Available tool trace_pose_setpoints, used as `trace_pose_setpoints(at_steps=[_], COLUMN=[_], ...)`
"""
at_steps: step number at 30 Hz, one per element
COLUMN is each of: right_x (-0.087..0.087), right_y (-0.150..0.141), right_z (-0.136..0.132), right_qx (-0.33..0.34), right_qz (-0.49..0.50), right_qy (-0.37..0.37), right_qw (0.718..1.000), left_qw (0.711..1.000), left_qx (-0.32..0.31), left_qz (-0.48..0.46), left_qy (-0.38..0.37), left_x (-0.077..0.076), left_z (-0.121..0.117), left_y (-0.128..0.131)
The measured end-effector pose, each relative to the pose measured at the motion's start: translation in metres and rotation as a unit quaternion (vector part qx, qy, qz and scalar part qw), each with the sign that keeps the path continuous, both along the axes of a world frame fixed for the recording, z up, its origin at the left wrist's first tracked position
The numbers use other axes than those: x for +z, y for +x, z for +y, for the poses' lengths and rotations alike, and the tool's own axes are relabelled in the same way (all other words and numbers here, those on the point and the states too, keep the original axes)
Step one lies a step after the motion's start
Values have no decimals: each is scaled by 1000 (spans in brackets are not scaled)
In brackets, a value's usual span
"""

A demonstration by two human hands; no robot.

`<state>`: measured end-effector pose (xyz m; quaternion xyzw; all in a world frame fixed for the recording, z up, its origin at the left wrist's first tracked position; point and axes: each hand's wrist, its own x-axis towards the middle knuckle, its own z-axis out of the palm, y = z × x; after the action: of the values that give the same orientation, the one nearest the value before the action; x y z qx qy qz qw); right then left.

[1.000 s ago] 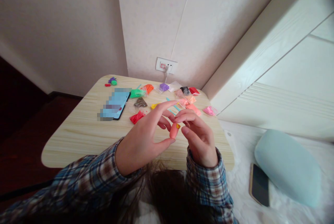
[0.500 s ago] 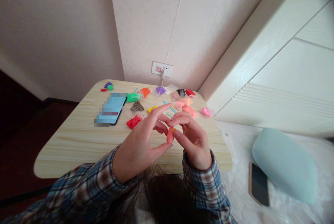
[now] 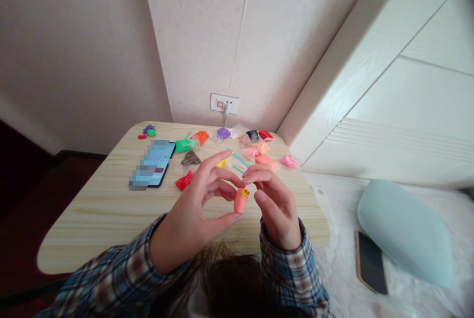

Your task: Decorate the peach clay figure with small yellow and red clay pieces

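Observation:
My left hand pinches a small salmon-pink clay cylinder between thumb below and middle finger above, index finger stretched out. The cylinder stands upright above the wooden table and carries a yellow and red bit on its top end. My right hand is just to its right, fingers curled, fingertips touching the cylinder's top and side. Both wrists wear plaid sleeves.
Several small bags of coloured clay and teal sticks lie at the table's far side, with a phone to the left. A wall socket is behind. A bed with a blue pillow and another phone lies right.
The view has shifted, so the table appears lower and more to the left. My right fingers moved off the cylinder's top, so the yellow bit shows again.

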<state>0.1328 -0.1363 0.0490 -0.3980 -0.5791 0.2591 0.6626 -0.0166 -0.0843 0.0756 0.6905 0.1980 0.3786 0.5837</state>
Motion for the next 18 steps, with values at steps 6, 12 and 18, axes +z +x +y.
trace_pose_setpoints(at_steps=[6, 12, 18], right_x=[-2, -7, -10], right_y=[3, 6, 7], right_z=[2, 6, 8], right_qx=[-30, -23, -23], right_qz=[-52, -92, -114], right_qy=[4, 14, 28], right_qw=[998, 995, 993], left_qw=[996, 989, 989], left_qx=[-22, -31, -9], left_qz=[-42, -80, -92], left_qy=[-72, -124, -116], left_x=[-5, -13, -16], left_z=[4, 10, 8], left_y=[2, 4, 3])
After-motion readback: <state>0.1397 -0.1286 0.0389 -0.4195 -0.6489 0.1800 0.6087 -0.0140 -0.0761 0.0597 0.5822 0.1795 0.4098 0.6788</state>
